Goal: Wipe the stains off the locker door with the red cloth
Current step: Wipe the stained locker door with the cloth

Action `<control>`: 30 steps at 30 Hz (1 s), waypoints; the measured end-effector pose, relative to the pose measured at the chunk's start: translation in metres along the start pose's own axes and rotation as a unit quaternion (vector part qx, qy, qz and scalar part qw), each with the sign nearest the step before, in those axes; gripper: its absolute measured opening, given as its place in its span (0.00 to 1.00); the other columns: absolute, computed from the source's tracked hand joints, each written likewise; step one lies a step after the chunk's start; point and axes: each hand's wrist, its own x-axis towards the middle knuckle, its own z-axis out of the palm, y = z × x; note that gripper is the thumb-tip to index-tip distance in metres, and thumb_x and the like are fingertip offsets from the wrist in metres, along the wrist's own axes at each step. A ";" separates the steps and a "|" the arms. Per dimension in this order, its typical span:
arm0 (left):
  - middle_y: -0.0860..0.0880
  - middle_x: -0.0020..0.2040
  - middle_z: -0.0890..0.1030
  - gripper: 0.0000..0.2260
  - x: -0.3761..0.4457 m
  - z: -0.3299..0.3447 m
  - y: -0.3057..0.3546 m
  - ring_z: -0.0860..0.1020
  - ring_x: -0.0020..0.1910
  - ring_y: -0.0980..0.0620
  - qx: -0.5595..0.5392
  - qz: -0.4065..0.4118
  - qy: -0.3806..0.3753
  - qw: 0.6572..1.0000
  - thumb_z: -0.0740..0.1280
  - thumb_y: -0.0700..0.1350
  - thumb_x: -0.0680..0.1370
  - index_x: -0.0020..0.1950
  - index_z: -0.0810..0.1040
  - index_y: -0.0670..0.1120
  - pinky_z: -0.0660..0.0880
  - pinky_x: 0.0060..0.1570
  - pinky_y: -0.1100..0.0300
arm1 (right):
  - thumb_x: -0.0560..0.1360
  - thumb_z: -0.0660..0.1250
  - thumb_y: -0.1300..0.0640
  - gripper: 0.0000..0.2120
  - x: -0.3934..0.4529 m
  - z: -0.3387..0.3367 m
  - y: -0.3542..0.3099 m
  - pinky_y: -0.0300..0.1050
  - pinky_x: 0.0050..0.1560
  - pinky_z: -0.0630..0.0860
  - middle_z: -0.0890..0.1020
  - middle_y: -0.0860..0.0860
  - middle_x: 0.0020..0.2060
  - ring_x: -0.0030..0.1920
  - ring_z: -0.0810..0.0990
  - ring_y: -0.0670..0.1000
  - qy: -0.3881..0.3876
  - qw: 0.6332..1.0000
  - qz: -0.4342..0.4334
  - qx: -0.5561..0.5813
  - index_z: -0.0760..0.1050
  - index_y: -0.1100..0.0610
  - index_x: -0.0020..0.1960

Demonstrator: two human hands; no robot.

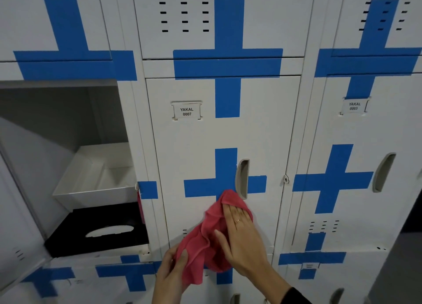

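— Left of the fingers, what sits in the open white metal locker compartment (68,121)?
— A white open box (96,178) above a black tissue box (98,233); the white box's contents can't be told.
— And the red cloth (205,239)?
— Flat on the white locker door (205,139) labelled YAKAL 0007. The right hand (239,235) presses it, fingers straight and together, just below the grey recessed handle (242,178). The left hand (171,274) pinches its lower corner.
— Anything nearby?
— Blue tape crosses (225,182) above the fingertips.
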 end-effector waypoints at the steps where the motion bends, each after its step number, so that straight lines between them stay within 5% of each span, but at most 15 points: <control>1: 0.38 0.56 0.78 0.08 0.000 0.000 0.000 0.76 0.56 0.38 -0.002 -0.004 -0.001 1.000 0.63 0.36 0.77 0.48 0.78 0.47 0.72 0.58 0.42 | 0.81 0.47 0.36 0.31 -0.006 0.002 0.006 0.44 0.75 0.48 0.56 0.46 0.75 0.75 0.55 0.44 -0.008 1.000 0.008 -0.009 0.46 0.50 0.78; 8: 0.39 0.54 0.78 0.07 -0.014 0.011 -0.002 0.77 0.50 0.41 0.026 -0.036 -0.039 0.998 0.64 0.36 0.76 0.54 0.77 0.40 0.76 0.45 0.51 | 0.82 0.47 0.39 0.29 -0.027 -0.007 0.043 0.56 0.68 0.62 0.73 0.54 0.69 0.68 0.73 0.53 -0.009 0.993 0.075 -0.095 0.54 0.56 0.76; 11: 0.42 0.52 0.80 0.08 -0.024 0.022 -0.001 0.77 0.47 0.48 0.042 -0.023 -0.066 0.997 0.64 0.36 0.76 0.54 0.77 0.40 0.75 0.40 0.55 | 0.82 0.45 0.38 0.30 -0.017 -0.017 0.042 0.57 0.71 0.56 0.70 0.54 0.71 0.70 0.69 0.52 0.017 0.992 0.092 -0.083 0.52 0.55 0.77; 16: 0.45 0.53 0.80 0.08 -0.027 0.034 0.004 0.77 0.50 0.47 0.050 -0.012 -0.088 0.995 0.64 0.38 0.76 0.54 0.77 0.45 0.77 0.46 0.50 | 0.81 0.45 0.39 0.30 0.023 -0.046 0.029 0.39 0.75 0.43 0.59 0.47 0.74 0.73 0.54 0.42 0.070 0.993 0.058 -0.071 0.51 0.54 0.78; 26: 0.45 0.53 0.80 0.09 -0.027 0.044 0.011 0.79 0.51 0.46 0.032 0.002 -0.120 0.992 0.64 0.40 0.77 0.56 0.77 0.46 0.78 0.46 0.50 | 0.82 0.44 0.40 0.28 0.035 -0.060 0.032 0.40 0.73 0.46 0.67 0.48 0.72 0.72 0.65 0.51 0.079 0.993 0.045 -0.075 0.56 0.53 0.77; 30: 0.44 0.54 0.79 0.09 -0.026 0.041 0.005 0.78 0.53 0.44 0.030 -0.014 -0.113 0.993 0.64 0.40 0.76 0.56 0.77 0.46 0.77 0.45 0.49 | 0.82 0.46 0.40 0.28 0.026 -0.052 0.039 0.49 0.73 0.55 0.70 0.51 0.71 0.71 0.67 0.52 0.067 0.993 0.052 -0.078 0.55 0.53 0.77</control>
